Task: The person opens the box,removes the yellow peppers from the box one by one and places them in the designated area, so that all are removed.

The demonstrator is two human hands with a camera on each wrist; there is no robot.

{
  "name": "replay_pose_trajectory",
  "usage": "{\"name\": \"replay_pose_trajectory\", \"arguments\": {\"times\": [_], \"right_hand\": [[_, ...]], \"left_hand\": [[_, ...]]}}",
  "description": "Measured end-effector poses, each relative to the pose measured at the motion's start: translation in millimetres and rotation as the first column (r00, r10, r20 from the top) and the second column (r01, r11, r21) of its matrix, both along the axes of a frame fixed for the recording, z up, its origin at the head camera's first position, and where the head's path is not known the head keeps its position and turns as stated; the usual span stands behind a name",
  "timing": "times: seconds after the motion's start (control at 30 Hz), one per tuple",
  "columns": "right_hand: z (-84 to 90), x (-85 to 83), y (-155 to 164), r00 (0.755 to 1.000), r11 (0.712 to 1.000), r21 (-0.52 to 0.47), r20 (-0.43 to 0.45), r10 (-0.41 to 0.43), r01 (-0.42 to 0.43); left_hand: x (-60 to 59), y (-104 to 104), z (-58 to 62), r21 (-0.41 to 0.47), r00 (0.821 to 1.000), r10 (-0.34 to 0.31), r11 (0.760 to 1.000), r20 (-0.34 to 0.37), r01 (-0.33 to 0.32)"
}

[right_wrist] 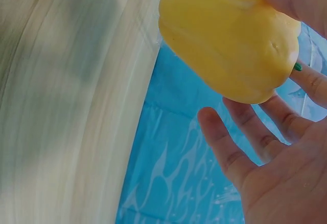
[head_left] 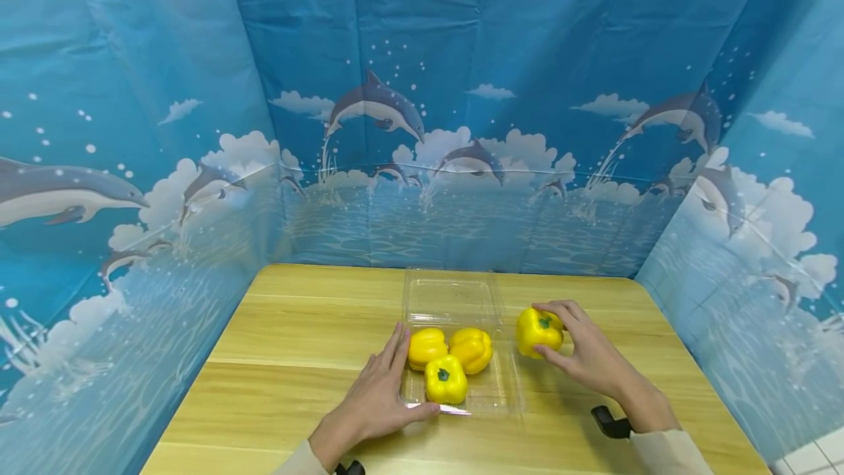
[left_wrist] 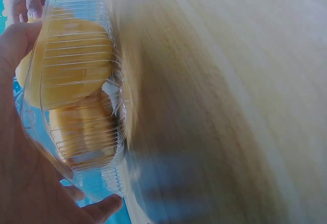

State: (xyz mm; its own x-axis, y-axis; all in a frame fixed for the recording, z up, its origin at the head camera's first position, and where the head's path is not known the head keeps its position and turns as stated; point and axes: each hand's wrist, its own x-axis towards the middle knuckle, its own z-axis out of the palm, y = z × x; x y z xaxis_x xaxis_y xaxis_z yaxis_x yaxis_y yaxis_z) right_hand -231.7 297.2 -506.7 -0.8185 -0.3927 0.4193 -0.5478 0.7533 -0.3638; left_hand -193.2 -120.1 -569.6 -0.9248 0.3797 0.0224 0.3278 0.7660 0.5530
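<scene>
Peppers occupy the middle of the wooden counter: three yellow bell peppers sit together in the base of a clear plastic clamshell container, whose lid lies folded back flat toward the backdrop. A fourth yellow bell pepper is just beside the container's right edge, low over the counter. The right hand has its grip grasping this fourth pepper, thumb and fingers wrapped around its sides; the right wrist view shows the pepper held at the fingertips with the palm apart from it. The left hand rests against the container's left side with the grip released, fingers straight along the wall and thumb at the front rim. A blue dolphin-print backdrop encloses the counter on three sides.
</scene>
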Motion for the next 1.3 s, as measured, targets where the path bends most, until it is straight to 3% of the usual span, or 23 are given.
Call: {"name": "replay_pose_trajectory", "arguments": {"times": [1.3], "right_hand": [[-32.2,-12.1,9.6,0.998,1.0,0.003,0.057,-0.011,0.011]], "left_hand": [[0.2,0.6,0.6,0.008,1.0,0.003,1.0,0.004,-0.003]]}}
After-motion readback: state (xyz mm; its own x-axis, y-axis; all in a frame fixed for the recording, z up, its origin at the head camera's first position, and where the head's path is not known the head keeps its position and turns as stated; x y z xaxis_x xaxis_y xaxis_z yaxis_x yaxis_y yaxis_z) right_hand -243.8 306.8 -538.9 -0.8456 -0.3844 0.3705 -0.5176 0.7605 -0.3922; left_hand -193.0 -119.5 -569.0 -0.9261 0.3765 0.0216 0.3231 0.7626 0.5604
